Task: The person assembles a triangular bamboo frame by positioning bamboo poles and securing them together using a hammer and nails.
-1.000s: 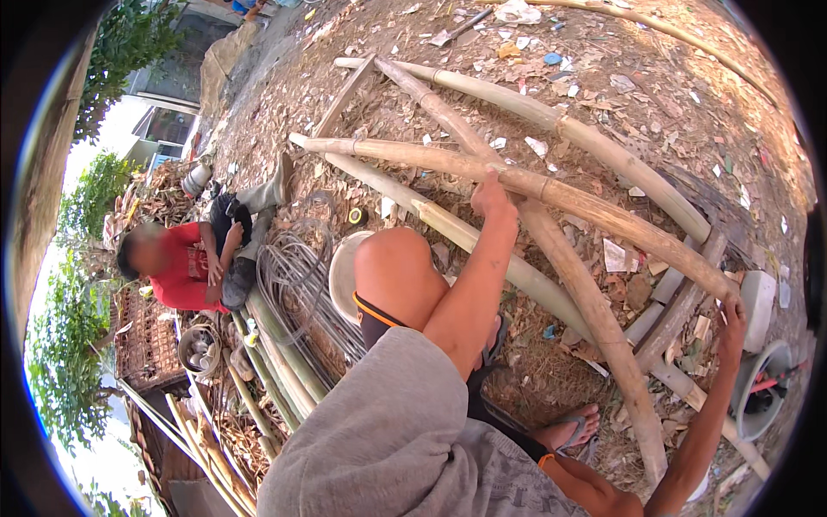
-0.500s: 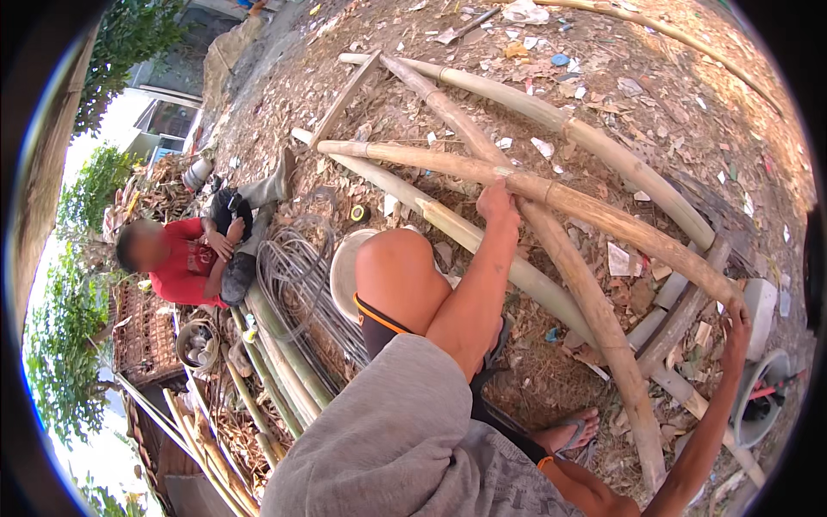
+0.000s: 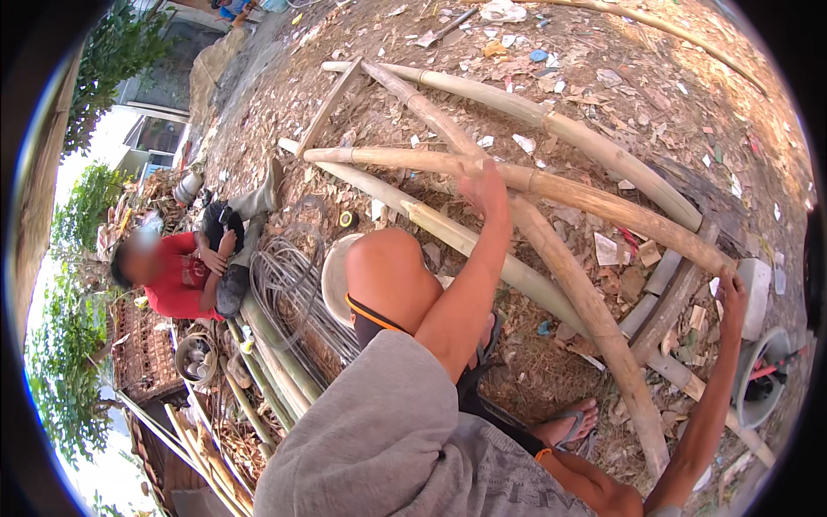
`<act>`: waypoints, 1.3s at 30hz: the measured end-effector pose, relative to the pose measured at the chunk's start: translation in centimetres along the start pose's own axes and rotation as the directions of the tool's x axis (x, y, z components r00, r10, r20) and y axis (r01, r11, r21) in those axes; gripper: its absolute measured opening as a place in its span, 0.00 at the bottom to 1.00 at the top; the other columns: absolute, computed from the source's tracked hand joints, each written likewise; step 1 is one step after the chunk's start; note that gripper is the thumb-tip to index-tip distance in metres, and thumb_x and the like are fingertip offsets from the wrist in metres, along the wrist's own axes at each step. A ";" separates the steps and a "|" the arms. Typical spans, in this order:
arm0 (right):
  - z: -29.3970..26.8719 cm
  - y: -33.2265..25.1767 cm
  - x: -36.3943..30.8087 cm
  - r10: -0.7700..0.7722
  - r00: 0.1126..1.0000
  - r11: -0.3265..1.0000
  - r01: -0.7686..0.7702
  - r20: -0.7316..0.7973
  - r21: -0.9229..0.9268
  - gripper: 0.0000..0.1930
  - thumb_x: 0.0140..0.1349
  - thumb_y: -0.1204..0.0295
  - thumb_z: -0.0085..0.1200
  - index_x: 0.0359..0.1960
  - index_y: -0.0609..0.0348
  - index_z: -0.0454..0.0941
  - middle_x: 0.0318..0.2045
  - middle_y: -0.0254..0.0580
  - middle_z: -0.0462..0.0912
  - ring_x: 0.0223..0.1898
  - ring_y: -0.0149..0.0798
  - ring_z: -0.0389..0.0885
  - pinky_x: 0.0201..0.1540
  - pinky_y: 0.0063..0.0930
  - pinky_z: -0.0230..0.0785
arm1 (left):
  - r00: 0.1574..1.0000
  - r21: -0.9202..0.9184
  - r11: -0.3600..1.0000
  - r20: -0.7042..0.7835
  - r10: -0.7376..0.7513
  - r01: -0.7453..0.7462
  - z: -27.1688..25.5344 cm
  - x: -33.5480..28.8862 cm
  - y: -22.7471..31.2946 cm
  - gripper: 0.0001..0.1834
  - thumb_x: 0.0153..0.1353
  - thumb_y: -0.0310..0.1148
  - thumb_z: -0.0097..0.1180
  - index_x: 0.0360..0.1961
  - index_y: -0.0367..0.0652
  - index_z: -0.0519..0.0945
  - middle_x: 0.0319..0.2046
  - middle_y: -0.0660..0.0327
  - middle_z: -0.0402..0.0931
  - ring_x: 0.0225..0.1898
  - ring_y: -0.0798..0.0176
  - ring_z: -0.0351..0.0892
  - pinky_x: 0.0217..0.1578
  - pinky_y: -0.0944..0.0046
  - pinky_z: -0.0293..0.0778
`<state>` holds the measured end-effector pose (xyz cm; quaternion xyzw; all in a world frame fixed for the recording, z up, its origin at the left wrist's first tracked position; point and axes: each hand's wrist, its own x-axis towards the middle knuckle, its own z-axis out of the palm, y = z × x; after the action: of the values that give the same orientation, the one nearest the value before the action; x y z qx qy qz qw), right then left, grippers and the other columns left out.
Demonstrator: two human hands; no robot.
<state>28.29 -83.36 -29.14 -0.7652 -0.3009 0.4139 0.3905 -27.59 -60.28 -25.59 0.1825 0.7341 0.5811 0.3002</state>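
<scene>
A long bamboo pole (image 3: 603, 205) runs slantwise across the frame lying on the ground. At its right end, my right hand (image 3: 734, 291) is closed on the tip with the fingers curled. My left hand (image 3: 484, 188) is at the pole's middle, where it crosses a second bamboo pole (image 3: 568, 267); its fingers are smeared by motion. Two pale poles, the far one (image 3: 594, 142) and the near one (image 3: 392, 196), lie under the crossed pair. A short wooden crosspiece (image 3: 332, 105) joins them at the left, and a thicker dark crosspiece (image 3: 676, 297) at the right.
A seated person in a red shirt (image 3: 177, 297) is at the left beside coiled wire (image 3: 297, 280) and stacked green bamboo (image 3: 267, 345). A bucket with tools (image 3: 762, 383) stands by a pale block (image 3: 755, 297) near my right hand. Leaves and scraps litter the ground.
My left hand has shifted slightly at the crossing and is now blurred. My right hand stays at the pole's end. The whole view has swung a little.
</scene>
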 end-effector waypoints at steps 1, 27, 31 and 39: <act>0.4 -0.5 -0.1 -0.038 0.998 0.999 0.040 -0.047 0.036 0.29 0.73 0.45 0.63 0.59 0.60 0.86 0.44 0.30 0.82 0.44 0.28 0.72 0.49 0.31 0.67 | 0.966 0.111 0.959 0.016 0.259 -0.259 0.3 -1.1 0.5 0.38 0.67 0.42 0.72 0.70 0.27 0.75 0.68 0.40 0.74 0.66 0.43 0.78 0.68 0.45 0.71; 3.2 -0.3 0.2 -0.225 0.962 0.963 0.195 -0.157 -0.187 0.25 0.71 0.46 0.65 0.42 0.61 0.86 0.28 0.25 0.76 0.31 0.27 0.70 0.33 0.31 0.62 | 0.190 0.176 0.154 0.979 0.080 -0.972 8.1 -4.7 -3.0 0.44 0.69 0.78 0.47 0.35 0.47 0.94 0.28 0.47 0.89 0.35 0.41 0.91 0.50 0.42 0.82; 6.6 -3.5 1.2 -0.115 0.979 0.965 0.070 -0.169 -0.251 0.30 0.68 0.46 0.69 0.47 0.68 0.89 0.33 0.38 0.85 0.36 0.33 0.79 0.42 0.36 0.73 | 0.217 0.222 0.008 0.946 0.240 -0.975 6.7 -1.5 -2.9 0.44 0.68 0.79 0.47 0.37 0.47 0.94 0.30 0.43 0.88 0.37 0.36 0.90 0.41 0.40 0.83; 3.0 -2.2 2.4 -0.127 0.963 0.969 0.069 -0.238 -0.239 0.33 0.62 0.39 0.71 0.45 0.62 0.93 0.39 0.50 0.90 0.44 0.45 0.87 0.50 0.43 0.76 | 0.193 0.195 0.012 0.963 0.185 -0.981 10.1 -4.4 -2.1 0.40 0.71 0.74 0.48 0.37 0.48 0.94 0.31 0.43 0.88 0.37 0.35 0.89 0.42 0.39 0.82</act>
<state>26.52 -79.26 -29.34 -0.8353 -0.3323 0.2565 0.3550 -17.54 -56.02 -28.03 0.8520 0.5130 0.0516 0.0905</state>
